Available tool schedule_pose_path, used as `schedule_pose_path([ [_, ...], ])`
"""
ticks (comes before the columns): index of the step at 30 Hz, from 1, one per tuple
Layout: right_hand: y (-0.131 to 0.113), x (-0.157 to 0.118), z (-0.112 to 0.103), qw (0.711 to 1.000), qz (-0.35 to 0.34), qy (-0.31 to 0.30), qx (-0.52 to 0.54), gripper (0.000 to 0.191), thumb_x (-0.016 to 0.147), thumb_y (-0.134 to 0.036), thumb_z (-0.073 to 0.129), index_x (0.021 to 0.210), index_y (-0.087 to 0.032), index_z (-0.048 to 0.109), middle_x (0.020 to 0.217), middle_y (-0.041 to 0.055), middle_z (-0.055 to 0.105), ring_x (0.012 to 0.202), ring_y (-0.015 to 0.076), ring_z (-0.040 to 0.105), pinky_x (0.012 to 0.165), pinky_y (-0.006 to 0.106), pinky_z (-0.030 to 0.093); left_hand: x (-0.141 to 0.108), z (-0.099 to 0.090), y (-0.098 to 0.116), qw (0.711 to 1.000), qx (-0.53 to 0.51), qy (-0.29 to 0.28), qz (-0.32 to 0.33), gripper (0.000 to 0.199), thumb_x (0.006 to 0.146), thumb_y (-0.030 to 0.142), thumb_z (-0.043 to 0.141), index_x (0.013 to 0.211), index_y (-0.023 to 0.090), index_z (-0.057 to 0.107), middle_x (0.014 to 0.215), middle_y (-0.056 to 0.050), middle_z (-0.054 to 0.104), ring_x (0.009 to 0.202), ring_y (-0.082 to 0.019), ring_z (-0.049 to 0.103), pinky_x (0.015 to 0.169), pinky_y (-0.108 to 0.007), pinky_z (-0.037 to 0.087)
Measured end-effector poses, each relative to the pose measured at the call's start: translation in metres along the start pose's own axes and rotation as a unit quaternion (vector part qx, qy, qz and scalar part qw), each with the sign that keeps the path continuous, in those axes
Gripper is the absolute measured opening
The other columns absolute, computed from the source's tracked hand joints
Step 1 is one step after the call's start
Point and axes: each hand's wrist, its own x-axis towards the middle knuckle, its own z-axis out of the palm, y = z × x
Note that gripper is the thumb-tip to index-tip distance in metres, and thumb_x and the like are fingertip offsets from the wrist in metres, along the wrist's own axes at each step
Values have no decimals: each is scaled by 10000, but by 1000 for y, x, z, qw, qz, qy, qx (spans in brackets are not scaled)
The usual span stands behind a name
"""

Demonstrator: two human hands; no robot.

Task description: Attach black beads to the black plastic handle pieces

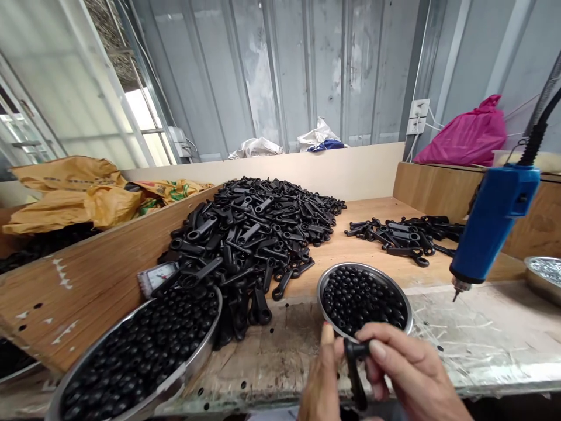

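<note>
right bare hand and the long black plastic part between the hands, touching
Touching: the head view shows the right hand pinching the black plastic part near its upper end.

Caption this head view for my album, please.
Left hand and right hand hold a black part near a bowl of black beads, a heap of black parts and a blue tool.

Wooden workbench [335, 248], large heap of black parts [258, 228], smaller pile [405, 235], metal bowls [409, 320]

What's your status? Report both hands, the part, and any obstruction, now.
Left hand and right hand on black part, long end down. Metal bowl just beyond. Blue driver apart, to the right. No obstruction seen.
</note>
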Motion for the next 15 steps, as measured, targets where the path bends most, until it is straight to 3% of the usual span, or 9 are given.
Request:
schedule_pose_path([
  [1,-10,10,-5,998,-42,19,-34,340,731,-494,609,834,-174,655,511,-16,543,443,108,498,442,212,409,16,-12,-5,1000,11,14,22,813,733,354,576,1398,128,167,1238,-115,570,1152,-228,511,950,-310,413],
  [3,-29,38,-17,974,-139,74,-164,307,780,-464,546,839,-178,640,517,-11,547,475,133,518,492,241,430,53,-34,-17,974,206,27,86,653,852,315,402,1383,38,141,1174,-162,595,1106,-201,538,906,-309,440],
  [4,-38,56,-25,944,-177,105,-260,300,807,-446,500,842,-180,634,538,-3,560,511,146,535,538,254,440,72,-43,-24,933,348,55,79,581,869,284,354,1357,3,212,1137,-185,605,1076,-233,551,873,-347,456],
  [6,-51,97,-44,853,-193,161,-457,307,849,-398,415,897,-182,627,678,40,631,649,187,588,641,281,445,104,-53,-38,903,418,65,78,446,850,153,299,1244,-8,431,942,-192,655,956,-336,586,744,-465,467],
  [7,-56,118,-55,800,-161,187,-546,308,871,-357,369,958,-189,612,823,65,660,763,207,605,698,293,438,115,-55,-45,891,442,71,78,442,835,105,256,1177,-48,490,845,-199,659,892,-355,598,694,-473,459],
  [8,-60,136,-66,780,-135,206,-575,308,869,-306,361,1008,-171,599,907,106,661,818,248,605,704,330,430,123,-55,-51,886,451,74,82,460,812,53,218,1133,-58,527,810,-201,659,850,-357,604,658,-462,450],
  [10,-65,163,-85,755,-99,235,-604,348,854,-235,350,1127,-130,538,1062,183,616,913,308,586,710,380,418,128,-53,-62,876,466,84,91,500,762,-21,183,1095,-53,555,846,-204,666,809,-327,610,632,-423,436],
  [12,-64,172,-94,754,-86,229,-610,370,839,-209,354,1154,-106,517,1115,211,590,956,323,574,711,383,419,125,-52,-71,872,469,95,101,519,720,-59,205,1091,-5,565,904,-171,676,810,-292,605,643,-397,428],
  [15,-54,152,-83,776,-89,129,-611,288,820,-275,424,1007,-183,622,984,99,678,880,249,617,691,297,445,118,-52,-77,880,450,114,105,531,698,-68,237,1098,53,564,853,-124,682,818,-274,595,682,-404,429],
])
